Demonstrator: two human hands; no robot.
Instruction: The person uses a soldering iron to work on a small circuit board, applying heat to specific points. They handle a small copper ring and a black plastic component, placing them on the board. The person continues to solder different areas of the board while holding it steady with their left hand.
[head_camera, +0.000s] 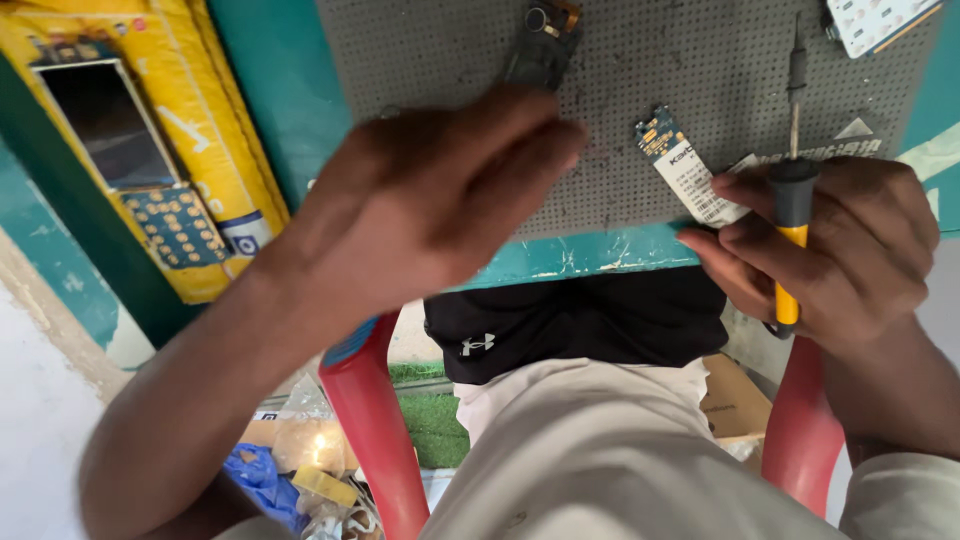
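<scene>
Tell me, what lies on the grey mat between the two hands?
In the head view, a small circuit board with a white label lies on the grey mat, between the left hand and the right hand, which holds a screwdriver.

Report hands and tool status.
Right hand grips yellow-handled screwdriver, touching circuit board. Left hand blurred over grey mat, holding nothing visible.

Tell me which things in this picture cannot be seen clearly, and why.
- Left hand, head view: blurred, so whether it holds anything cannot be told.
- Dark part at the top of the grey mat: cut by the top edge and partly behind the left hand's fingers.
- Screwdriver: its handle is mostly hidden in the right hand.
- White board, top right: cut off by the edge.
- Small circuit board: its lower end is hidden by fingers.
</scene>
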